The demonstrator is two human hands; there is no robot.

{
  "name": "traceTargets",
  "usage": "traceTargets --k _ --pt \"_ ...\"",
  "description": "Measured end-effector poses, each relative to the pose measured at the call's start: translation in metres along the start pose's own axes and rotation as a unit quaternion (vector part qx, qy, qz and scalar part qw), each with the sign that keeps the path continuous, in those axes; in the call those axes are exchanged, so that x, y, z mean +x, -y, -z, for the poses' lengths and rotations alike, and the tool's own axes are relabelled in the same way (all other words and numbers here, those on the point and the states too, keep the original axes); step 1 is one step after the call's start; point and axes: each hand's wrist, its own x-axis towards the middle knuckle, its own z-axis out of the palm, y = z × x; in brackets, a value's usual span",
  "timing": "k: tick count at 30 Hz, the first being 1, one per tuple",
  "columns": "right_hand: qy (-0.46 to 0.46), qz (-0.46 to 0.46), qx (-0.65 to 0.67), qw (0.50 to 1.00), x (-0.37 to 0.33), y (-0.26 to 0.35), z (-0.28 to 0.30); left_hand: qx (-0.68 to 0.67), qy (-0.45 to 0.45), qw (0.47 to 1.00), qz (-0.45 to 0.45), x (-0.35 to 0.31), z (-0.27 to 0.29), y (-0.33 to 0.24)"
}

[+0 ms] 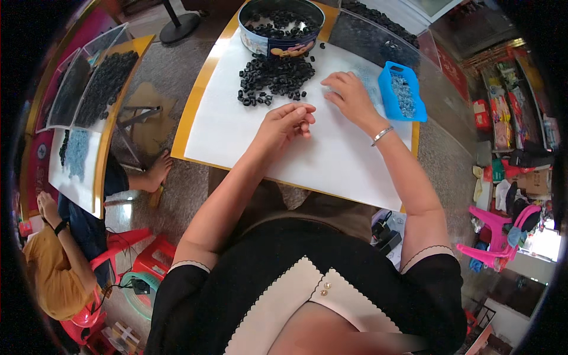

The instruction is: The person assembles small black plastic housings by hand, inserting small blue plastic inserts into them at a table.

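My left hand [287,125] hovers over the white sheet at the near side of the small black ring-like parts [277,76]. Its fingers are curled with thumb and forefinger together; whatever they hold is hidden. To the right, my right hand [353,99] is stretched forward, thumb and fingers apart, with nothing visible between them. Beyond its fingers, faint clear pieces [370,83] are scattered on the white sheet [225,130]. A blue plastic tray [422,111] with small clear pieces in it stands right of that hand. Behind the pile is a round tin [284,46] partly filled with black parts.
A clear panel [370,41] borders the table's far right, with more black parts behind it. At left, another person [62,254] sits by a similar table [100,177] with black and clear parts. Red stools [155,254] stand at left, a pink chair [491,236] at right.
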Motion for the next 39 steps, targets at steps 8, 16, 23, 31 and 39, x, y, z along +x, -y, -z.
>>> traceTargets --k 8,16,23,31,39 --pt "-0.032 -0.058 -0.076 0.995 -0.024 -0.004 0.020 0.007 -0.028 0.999 0.017 -0.001 -0.004 -0.002" --pt "-0.022 -0.028 0.047 0.998 0.007 0.032 -0.015 0.000 -0.024 1.000 0.006 0.002 0.001 0.002" --pt "-0.030 -0.032 0.117 0.992 0.048 0.039 -0.033 -0.001 0.009 1.000 0.028 -0.001 0.005 -0.001" --pt "0.009 0.067 0.021 0.997 0.072 0.046 -0.054 0.005 -0.022 1.000 0.019 0.000 0.000 0.000" --pt "-0.010 0.012 0.050 0.999 0.039 0.034 -0.028 -0.002 -0.036 0.999 0.035 0.001 0.001 -0.001"
